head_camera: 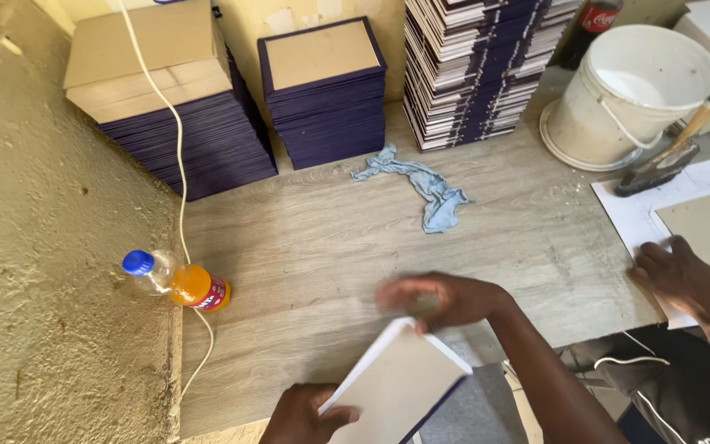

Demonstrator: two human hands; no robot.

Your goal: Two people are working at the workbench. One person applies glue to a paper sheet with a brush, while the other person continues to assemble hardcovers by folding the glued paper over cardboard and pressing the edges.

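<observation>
Motion blur hides right hand fingers, grip untellable; left hand pinches grey board book cover, cropped at wooden table's near edge.

Ahead of our fingers the wooden table lies bare up to the blue rag. Beyond it, stacks of dark-edged covers wall off the back. Left of our fingertips a plastic bottle and white cord sit by the wall; far right, a white bucket and brush.
</observation>
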